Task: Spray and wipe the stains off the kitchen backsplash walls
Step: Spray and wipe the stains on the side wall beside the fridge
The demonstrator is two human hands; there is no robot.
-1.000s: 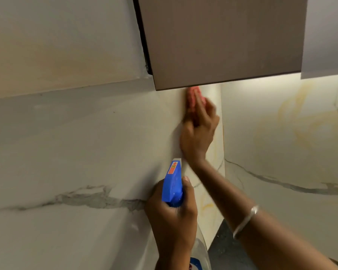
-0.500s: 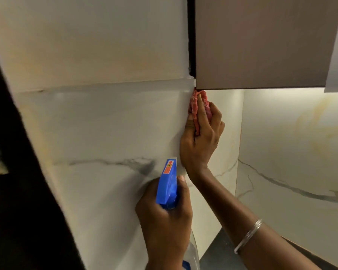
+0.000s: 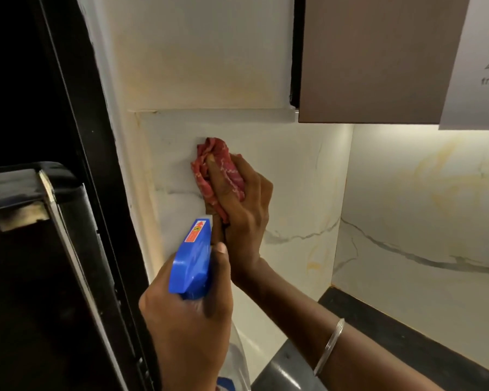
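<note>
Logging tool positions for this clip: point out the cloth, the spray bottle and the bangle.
cloth [image 3: 209, 162], head view, bunched upper folds.
spray bottle [image 3: 194, 261], head view, blue trigger head.
bangle [image 3: 330, 345], head view, band across the wrist.

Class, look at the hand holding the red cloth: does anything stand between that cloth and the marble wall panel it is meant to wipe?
Nothing visible does. The right hand presses the red cloth directly against the marble wall panel. The spray bottle, gripped by the left hand, sits lower and nearer the camera, not between cloth and wall.
</note>
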